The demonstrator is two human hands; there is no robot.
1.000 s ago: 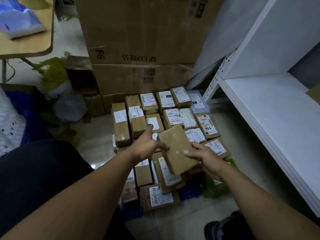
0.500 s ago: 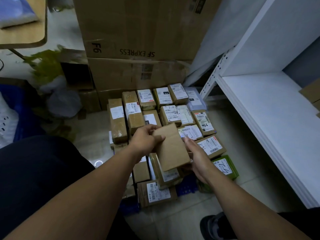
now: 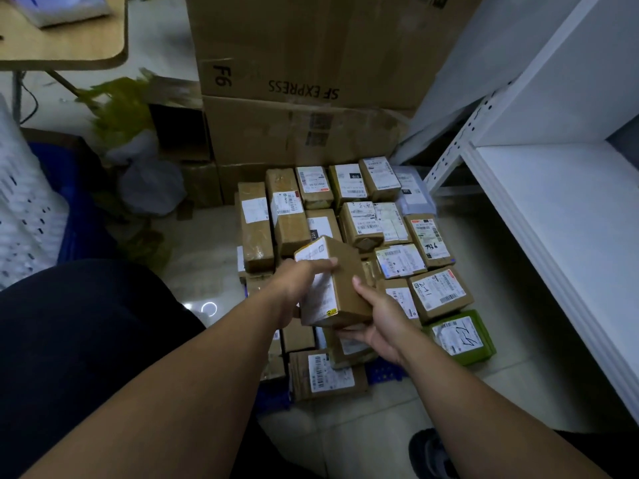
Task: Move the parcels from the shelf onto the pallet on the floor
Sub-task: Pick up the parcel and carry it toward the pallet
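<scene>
I hold a small brown cardboard parcel (image 3: 340,283) with a white label on its left face, above the pile of parcels on the floor. My left hand (image 3: 299,288) grips its left side with the fingers over the label. My right hand (image 3: 378,323) cups its lower right corner from below. Several labelled brown parcels (image 3: 359,223) and one green parcel (image 3: 458,337) lie packed together on a blue pallet (image 3: 382,371), which shows only at the near edge. The white shelf (image 3: 567,216) on the right has a bare board.
Large SF Express cartons (image 3: 311,81) are stacked behind the pile. A wooden table corner (image 3: 62,46) is at top left, bags and a blue crate (image 3: 74,188) at left. My shoe (image 3: 432,454) stands on the tiled floor near the shelf edge.
The parcel has been turned over in my hands, so its labelled face now shows on the left. My left hand moved onto that face and my right hand slid under the corner.
</scene>
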